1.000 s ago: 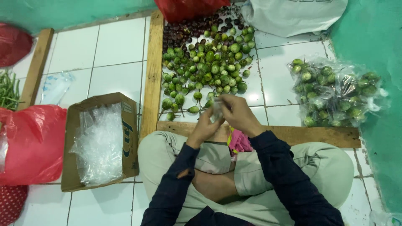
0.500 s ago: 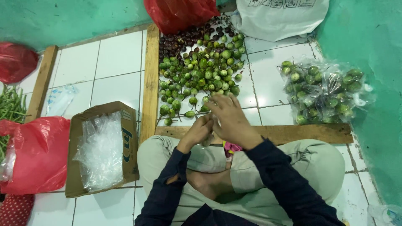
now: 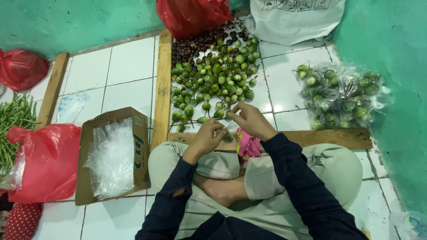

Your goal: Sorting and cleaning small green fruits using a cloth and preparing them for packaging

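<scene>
My left hand [image 3: 207, 137] and my right hand [image 3: 250, 119] are raised over my crossed legs, fingertips pinching a thin clear plastic bag [image 3: 229, 129] stretched between them. Just beyond them a loose pile of small round green eggplants [image 3: 218, 80] lies on the white tiles, with darker purple ones [image 3: 191, 46] at its far end. The nearest eggplants are a few centimetres from my fingers. A pink cloth item [image 3: 248, 146] rests on my lap below the hands.
Wooden planks [image 3: 161, 89] [image 3: 329, 138] frame the pile. A cardboard box of clear bags [image 3: 113, 153] stands left. Filled clear bags of eggplants [image 3: 342, 95] lie right by the green wall. Red bags [image 3: 46, 162] [image 3: 193, 15], a white sack [image 3: 298, 18] and green beans [image 3: 13, 129] surround.
My hands were pressed together at the pile's near edge; they have drawn a little apart, the left hand coming lower toward my lap. The view has shifted slightly.
</scene>
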